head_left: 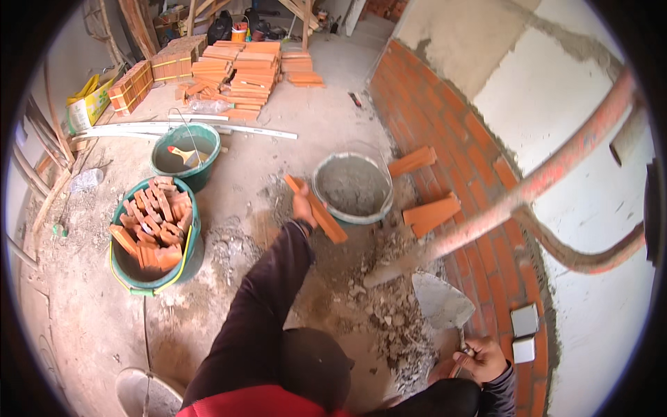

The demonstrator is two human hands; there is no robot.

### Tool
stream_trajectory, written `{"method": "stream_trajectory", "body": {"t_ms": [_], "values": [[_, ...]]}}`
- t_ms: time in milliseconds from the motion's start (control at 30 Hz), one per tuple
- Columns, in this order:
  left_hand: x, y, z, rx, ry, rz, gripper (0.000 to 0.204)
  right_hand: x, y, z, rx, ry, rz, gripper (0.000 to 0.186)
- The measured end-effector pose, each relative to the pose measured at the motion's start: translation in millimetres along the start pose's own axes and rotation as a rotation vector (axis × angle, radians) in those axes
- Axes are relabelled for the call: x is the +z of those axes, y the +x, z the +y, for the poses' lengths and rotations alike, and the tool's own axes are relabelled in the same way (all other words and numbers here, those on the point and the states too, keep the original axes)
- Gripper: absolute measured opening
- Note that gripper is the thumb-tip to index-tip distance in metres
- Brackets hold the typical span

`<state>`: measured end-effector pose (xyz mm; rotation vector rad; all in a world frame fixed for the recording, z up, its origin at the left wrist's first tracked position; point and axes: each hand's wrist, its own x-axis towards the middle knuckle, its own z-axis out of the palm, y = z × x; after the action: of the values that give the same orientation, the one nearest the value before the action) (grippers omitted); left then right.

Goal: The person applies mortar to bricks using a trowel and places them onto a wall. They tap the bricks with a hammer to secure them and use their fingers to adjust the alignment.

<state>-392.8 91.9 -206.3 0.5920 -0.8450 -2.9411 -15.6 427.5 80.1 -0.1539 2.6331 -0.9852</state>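
Brick strip (pixel 326 222), thin and orange, slants just beside the mortar bucket (pixel 353 219), the left hand's (pixel 301 206) fingers clamped on its long sides toward the far end; that hold leaves both ends free, though whether the strip touches the bucket cannot be told. The right hand (pixel 486 360), low and near the wall, has its fingers wrapped around the handle of a pointing trowel (pixel 442 302), its blade directed away from the body with a broad, grey-smeared face up, an angle that seems to suit a relaxed wrist. Grey mortar (pixel 352 182) fills much of the bucket, which stands between the left hand and the brick-faced wall (pixel 445 132), probably to be within easy reach of both hands. Two small groups of loose brick strips (pixel 412 161) (pixel 432 212) lie between bucket and wall, presumably set there for the same closeness. Rubble (pixel 392 320) is strewn along the wall's foot, and a worn metal pole (pixel 528 194) crosses above it. Off to the left, a green bucket (pixel 191 254) keeps broken brick pieces (pixel 156 222) together, apparently to hold them off the floor; behind it, another green bucket (pixel 201 179) carries a paintbrush (pixel 184 154).
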Motion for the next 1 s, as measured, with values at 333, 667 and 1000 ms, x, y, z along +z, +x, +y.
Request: {"method": "stream_trajectory", "body": {"t_ms": [333,667,1000], "values": [[-35.5,-102.6,-24.5,-0.178,-0.107,-0.15,0.05,45.0,68.6,-4.0,0.095,0.17,0.089,0.019],[-86.8,-205.7,-17.5,-0.183,-0.125,-0.189,0.051,88.3,159.7,-10.7,0.139,0.276,0.058,0.013],[-122.4,-197.2,-4.5,-0.08,-0.16,-0.162,0.042,85.2,234.5,-22.3,0.521,0.297,-0.111,0.02]]}}
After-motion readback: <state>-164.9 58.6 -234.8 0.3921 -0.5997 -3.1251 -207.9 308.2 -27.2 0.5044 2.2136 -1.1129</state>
